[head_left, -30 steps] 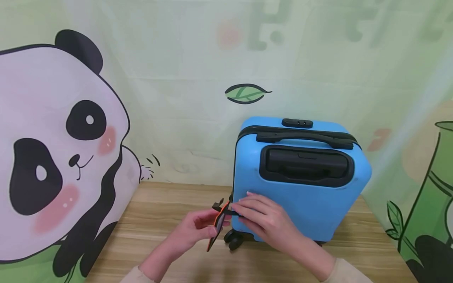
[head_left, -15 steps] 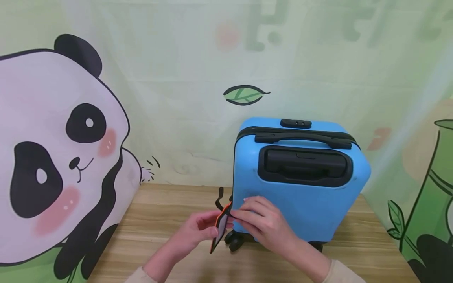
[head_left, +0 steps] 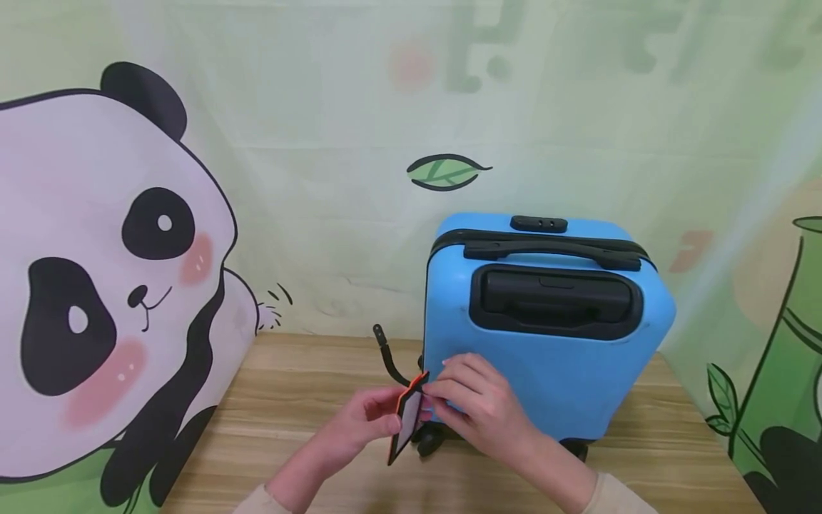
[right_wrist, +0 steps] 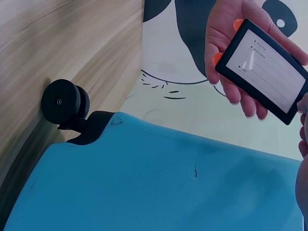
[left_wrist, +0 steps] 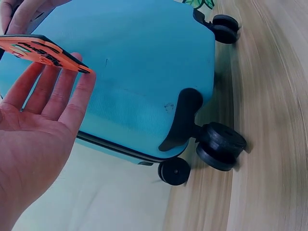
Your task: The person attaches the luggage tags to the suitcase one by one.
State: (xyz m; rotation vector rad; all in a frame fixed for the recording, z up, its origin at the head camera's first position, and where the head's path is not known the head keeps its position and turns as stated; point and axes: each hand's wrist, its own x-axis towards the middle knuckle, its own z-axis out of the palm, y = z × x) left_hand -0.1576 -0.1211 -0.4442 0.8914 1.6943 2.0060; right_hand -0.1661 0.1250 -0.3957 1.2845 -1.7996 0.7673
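A luggage tag with an orange back and a black-framed white card is held up at the near left corner of a blue suitcase. My left hand holds the tag's edge between thumb and fingers. At the tag's upper end, my right hand pinches it near where the black strap comes out. The strap's loose end, with small holes, sticks up to the left. Printed orange rubber faces the left wrist camera. In the right wrist view the card shows "Name" and "Address" lines.
The suitcase stands upright on black wheels on a wooden tabletop. It has a black top handle and a recessed pull handle. A cloth backdrop printed with a panda hangs behind.
The strap's loose end has come up and out to the left, from a short bent piece to a longer upright one. Both hands and the tag have shifted slightly right.
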